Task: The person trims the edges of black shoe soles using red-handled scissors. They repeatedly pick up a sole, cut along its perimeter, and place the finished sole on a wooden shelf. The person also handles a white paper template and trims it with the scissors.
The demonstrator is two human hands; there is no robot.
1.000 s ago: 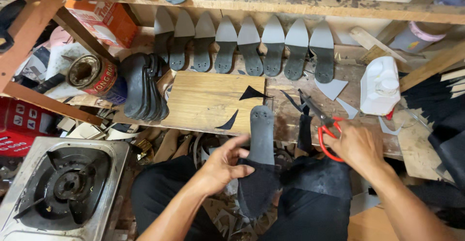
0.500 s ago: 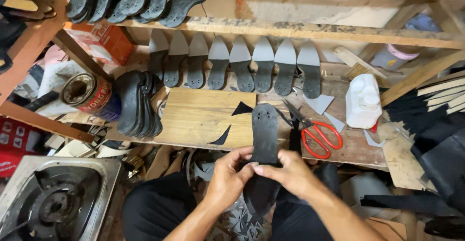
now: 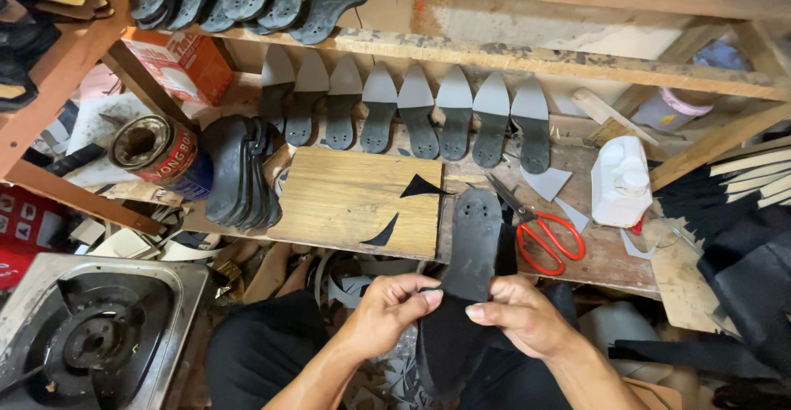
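Both hands meet over the person's lap at the near middle of the scene, closed on a black sole point(image 3: 470, 270) that points away toward the table point(image 3: 610, 253). The left hand point(image 3: 387, 307) pinches the sole's left edge with thumb and curled fingers, and the right hand point(image 3: 519, 319) grips the opposite edge, thumb on top; the two sit close together, almost touching, with the narrow waist of the sole between them. Its far end, with small holes, rests on the table's near edge, which seems to steady it while the wider near part hangs over the lap, apparently covered with a dark fabric layer (whether that layer is stuck down or only laid on cannot be told). Just right of the sole lie red-handled scissors point(image 3: 540, 229), blades pointing far-left, within easy reach of the right hand. To the left is a wooden board point(image 3: 354, 200) with two black offcuts on it, likely a cutting surface. Farther back a row of grey-tipped soles point(image 3: 412, 113) leans against the wall, and a stack of dark soles point(image 3: 239, 171) stands on edge at the left beside a tin can point(image 3: 152, 150). A white bottle point(image 3: 622, 183) stands at the right, and a gas stove point(image 3: 91, 336) sits at the near left.
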